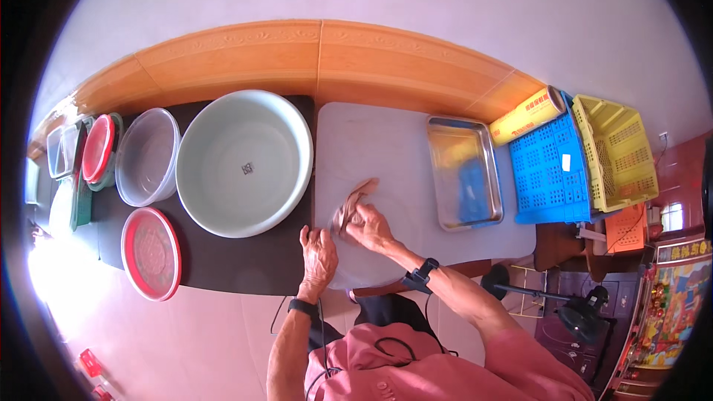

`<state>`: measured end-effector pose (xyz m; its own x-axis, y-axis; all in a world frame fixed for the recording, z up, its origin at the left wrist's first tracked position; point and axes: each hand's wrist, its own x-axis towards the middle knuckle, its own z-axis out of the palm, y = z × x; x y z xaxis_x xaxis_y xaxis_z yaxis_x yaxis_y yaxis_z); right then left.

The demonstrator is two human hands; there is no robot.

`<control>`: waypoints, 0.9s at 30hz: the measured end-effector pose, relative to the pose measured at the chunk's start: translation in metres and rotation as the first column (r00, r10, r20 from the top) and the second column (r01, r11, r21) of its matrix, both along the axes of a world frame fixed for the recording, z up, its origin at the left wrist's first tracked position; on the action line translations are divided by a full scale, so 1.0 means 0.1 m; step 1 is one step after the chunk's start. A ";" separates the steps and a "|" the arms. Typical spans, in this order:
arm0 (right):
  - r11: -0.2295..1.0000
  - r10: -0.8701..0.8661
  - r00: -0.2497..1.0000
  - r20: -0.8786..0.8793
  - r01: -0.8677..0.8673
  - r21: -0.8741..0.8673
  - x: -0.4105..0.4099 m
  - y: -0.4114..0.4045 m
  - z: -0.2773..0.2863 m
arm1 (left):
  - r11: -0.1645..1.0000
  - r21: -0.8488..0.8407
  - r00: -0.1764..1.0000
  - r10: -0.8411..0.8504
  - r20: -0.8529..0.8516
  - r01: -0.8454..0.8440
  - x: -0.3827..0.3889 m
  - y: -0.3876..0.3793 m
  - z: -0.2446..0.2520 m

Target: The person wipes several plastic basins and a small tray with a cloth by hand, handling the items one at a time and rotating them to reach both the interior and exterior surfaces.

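My right hand point(370, 227) grips a crumpled brownish cloth point(356, 197) on the pale, translucent table cover point(390, 150). Just left of it, my left hand point(319, 259) rests at the cover's left edge with its fingers curled; whether they hold that edge is unclear. A large pale green plastic basin point(245, 161) stands on the dark tabletop point(239, 267) beyond my left hand. To the right of the cloth, a shallow stainless steel tray point(465, 172) lies on the cover.
A clear plastic bowl point(147, 156), a red-rimmed round container point(151, 254) and stacked containers point(99, 147) are at left. At right are a yellow cling-film roll point(526, 117), a blue basket point(548, 172) and a yellow basket point(618, 150). A tiled wall border point(278, 55) runs behind.
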<state>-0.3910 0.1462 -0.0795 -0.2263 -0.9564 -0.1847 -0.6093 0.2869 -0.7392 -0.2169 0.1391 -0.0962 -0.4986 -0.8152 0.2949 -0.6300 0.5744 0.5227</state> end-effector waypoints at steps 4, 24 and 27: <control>0.914 0.392 0.916 0.085 -0.398 0.080 0.07 0.25 0.11 | 0.996 0.090 0.999 0.021 -0.046 -0.017 -0.01 0.00 0.03; 0.629 0.598 0.671 -0.438 -0.732 -0.263 -0.24 -0.19 0.45 | 0.999 0.039 1.000 0.011 0.012 -0.012 0.00 -0.01 0.12; 0.623 0.562 0.681 -0.470 -0.722 -0.301 -0.45 -0.14 0.42 | 0.998 0.063 1.000 0.027 0.013 -0.028 -0.01 0.00 0.10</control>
<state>-0.4357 0.1320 -0.0376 0.5134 -0.8236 0.2411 -0.7136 -0.5658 -0.4131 -0.2175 0.1396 -0.0861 -0.4787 -0.8457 0.2359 -0.6519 0.5224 0.5497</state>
